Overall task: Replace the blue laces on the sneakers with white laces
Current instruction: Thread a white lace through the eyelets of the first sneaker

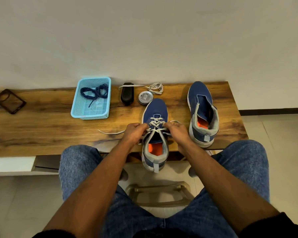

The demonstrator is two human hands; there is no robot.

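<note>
- The left hand has its fingers curled tight, pinching the flat white woven lace at the left side of the upper eyelets of the near blue mesh sneaker.
- The right hand mirrors it, fingers bent in and pinching the same lace on the sneaker's right side; a loop of lace arcs out past its knuckles.
- Both forearms reach forward from the lap, wrists low over the desk's near edge, knuckles turned up and the hands flanking the sneaker's tongue.
- That sneaker lies on the wooden desk with its grey padded heel overhanging the near edge; an orange insole shows inside, and white lace criss-crosses several eyelet rows. One loose end trails left across the wood grain.
- The second blue mesh sneaker stands to the right, unlaced, tongue open, apart from the hands.
- The dark blue rope-like laces lie tangled in a light blue perforated plastic basket at the back left.
- A second white lace lies coiled by the wall, one end draped over a black oblong brush, beside a round metal tin.
- A dark translucent phone case lies far left.
- Blue denim knees frame the view.
</note>
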